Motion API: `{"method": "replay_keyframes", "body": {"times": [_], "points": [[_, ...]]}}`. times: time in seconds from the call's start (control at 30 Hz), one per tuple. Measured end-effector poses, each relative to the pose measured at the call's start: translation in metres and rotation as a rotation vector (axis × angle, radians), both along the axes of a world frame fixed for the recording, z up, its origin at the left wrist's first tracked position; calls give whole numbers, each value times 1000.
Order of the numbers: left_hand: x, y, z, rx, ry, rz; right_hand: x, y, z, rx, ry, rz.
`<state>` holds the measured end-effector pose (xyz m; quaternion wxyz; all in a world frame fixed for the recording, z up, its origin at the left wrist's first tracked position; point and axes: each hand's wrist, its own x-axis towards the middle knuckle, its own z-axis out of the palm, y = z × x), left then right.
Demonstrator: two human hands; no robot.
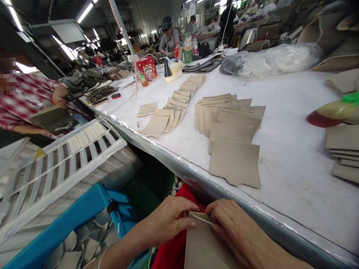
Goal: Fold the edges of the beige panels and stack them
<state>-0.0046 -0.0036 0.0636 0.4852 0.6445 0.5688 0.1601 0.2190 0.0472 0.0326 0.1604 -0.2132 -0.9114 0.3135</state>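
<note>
The white-covered table (294,160) spreads widest, with the blue bin (64,222) of loose offcut-like pieces (91,248) low beside it, probably there to keep them off the surface. On the table, a near row of beige panels (230,132) and a farther row (175,102) overlap like shingles, perhaps so each edge stays easy to lift. The right hand (235,220) grips the top edge of a beige piece (207,246), held upright just off the table's edge; the left hand (174,216) pinches its near corner, seemingly steadying it. Whether that pale edge is bent or split into layers, I cannot tell.
</note>
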Motion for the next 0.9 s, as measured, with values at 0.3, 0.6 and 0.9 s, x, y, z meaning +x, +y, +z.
{"method": "replay_keyframes", "body": {"times": [0.3,0.6,0.9], "points": [[5,-1,-10,214,146,-148,-2,-3,-13,11,-69,26],[5,-4,-11,210,161,-202,-1,-6,-24,24,-24,15],[23,-2,-15,206,37,-80,1,-6,-1,17,-40,21]]}}
